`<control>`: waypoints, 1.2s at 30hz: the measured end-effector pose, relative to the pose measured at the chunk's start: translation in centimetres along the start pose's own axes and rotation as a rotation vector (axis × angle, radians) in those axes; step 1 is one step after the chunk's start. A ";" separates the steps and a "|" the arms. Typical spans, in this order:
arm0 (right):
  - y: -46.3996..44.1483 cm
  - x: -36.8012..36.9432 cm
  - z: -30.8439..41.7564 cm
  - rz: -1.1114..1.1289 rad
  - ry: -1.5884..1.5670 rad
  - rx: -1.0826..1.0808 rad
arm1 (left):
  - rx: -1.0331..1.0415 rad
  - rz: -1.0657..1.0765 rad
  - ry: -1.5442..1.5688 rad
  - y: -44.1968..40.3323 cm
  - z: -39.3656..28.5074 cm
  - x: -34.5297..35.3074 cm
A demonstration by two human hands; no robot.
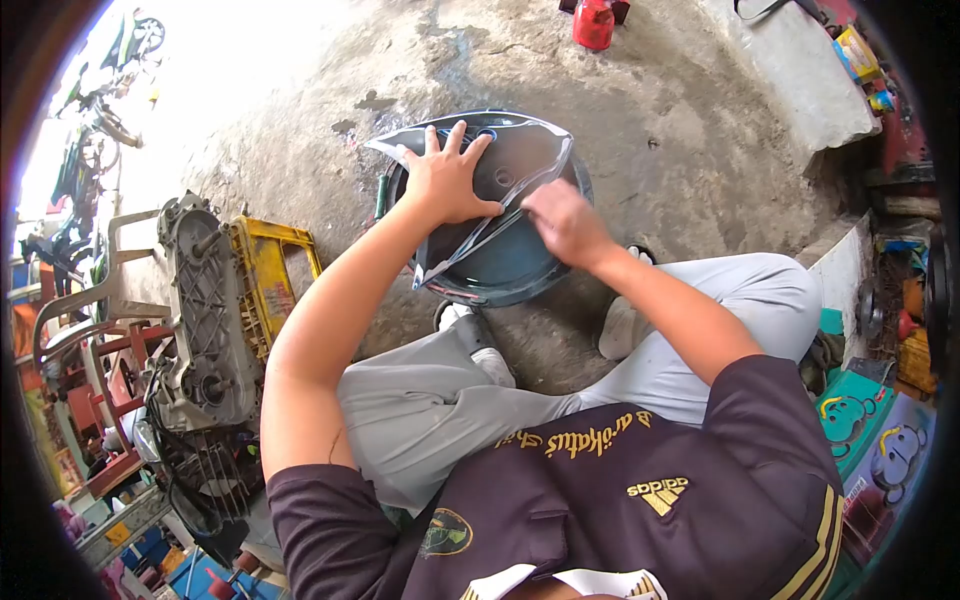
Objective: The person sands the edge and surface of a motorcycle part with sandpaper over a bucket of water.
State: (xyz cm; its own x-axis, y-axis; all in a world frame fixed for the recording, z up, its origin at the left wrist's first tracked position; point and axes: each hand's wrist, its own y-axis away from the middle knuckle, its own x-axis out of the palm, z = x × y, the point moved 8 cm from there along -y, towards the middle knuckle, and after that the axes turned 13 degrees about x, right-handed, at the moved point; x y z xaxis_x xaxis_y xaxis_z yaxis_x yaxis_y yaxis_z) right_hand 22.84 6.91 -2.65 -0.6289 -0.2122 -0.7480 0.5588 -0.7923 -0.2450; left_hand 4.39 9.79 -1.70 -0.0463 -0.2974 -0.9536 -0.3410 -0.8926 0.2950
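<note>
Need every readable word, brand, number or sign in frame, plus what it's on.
"adidas": yellow, on the dark short-sleeved shirt.
"Barokatus Sho…": yellow, same shirt; its end is unclear in a fold.
Round green-and-gold badge, same shirt: lettering too small.
Green and purple cartoon-printed panel: small print unreadable.
Pointed see-through plastic piece: no readable text.
No readable numbers.

My shirt [590,500] is a very dark purplish brown, with yellow lettering [585,432], yellow stripes [826,545] at one shoulder and a white collar [500,580]; my trousers [400,420] are light grey. The panel [525,150] is smoky grey with a whitish edge, and the basin [500,297] is blackish. I see mottled grey-brown floor [720,150], a bright yellow crate [252,285], a red container [593,27], grey engine casing [200,310], and a green box [852,415] with a cartoon pattern.
</note>
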 end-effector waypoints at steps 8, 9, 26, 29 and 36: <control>0.2 -0.2 0.0 -0.017 0.056 0.121 | 0.017 -0.003 -0.016 -0.1 -0.1 0.0; 0.4 0.5 0.5 0.047 0.038 0.076 | 0.016 -0.002 -0.018 -0.1 -0.1 0.0; -0.9 -2.1 -1.6 -0.111 -0.035 0.275 | 0.051 -0.008 0.000 -0.3 0.3 0.6; 0.3 -0.3 0.7 -0.040 -0.050 0.045 | 0.027 -0.046 0.062 -0.4 0.3 0.2; -1.1 -2.8 -3.3 -0.224 -0.019 0.154 | -0.027 -0.195 0.168 -0.6 1.0 0.5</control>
State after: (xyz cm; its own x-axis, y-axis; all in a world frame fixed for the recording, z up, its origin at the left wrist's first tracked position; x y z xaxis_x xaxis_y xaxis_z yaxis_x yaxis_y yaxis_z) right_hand 25.79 10.22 -2.33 -0.7385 -0.0309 -0.6736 0.3164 -0.8980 -0.3057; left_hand 3.67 10.49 -2.37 0.1758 -0.1690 -0.9698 -0.3033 -0.9465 0.1100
